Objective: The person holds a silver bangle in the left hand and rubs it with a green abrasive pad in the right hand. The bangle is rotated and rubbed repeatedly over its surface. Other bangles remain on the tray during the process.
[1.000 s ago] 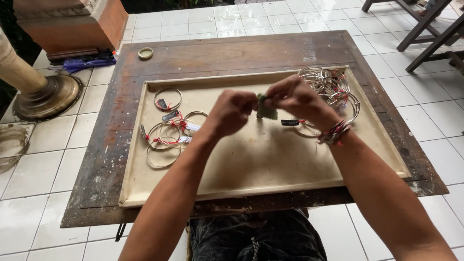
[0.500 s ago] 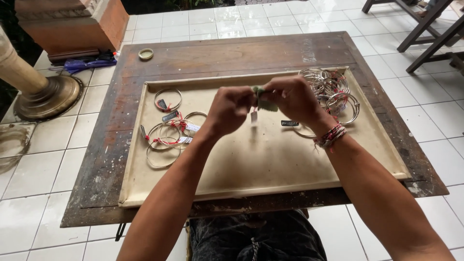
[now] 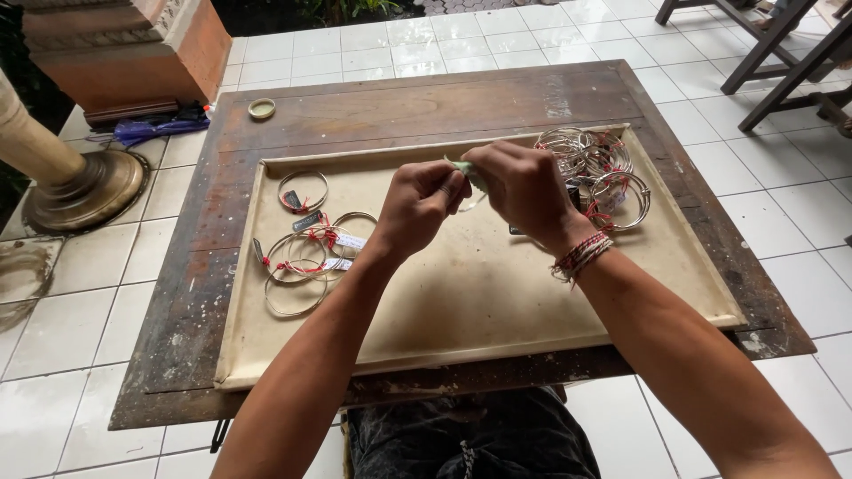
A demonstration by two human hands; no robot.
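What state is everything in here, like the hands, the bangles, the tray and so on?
Left hand: raised over the tray, pinching a small green piece.
Right hand: raised, pinching the same green piece.
Tagged bangles, left group: lying flat, spread out.
Bangles, right pile: heaped, overlapping.
Tray: flat on the wooden table, stained.
Wooden table: worn, scuffed.
Small round lid: lying on the table corner.

Bare forearms, red-and-white string bracelets (image 3: 581, 255) on the right wrist, dark trousers (image 3: 470, 439).
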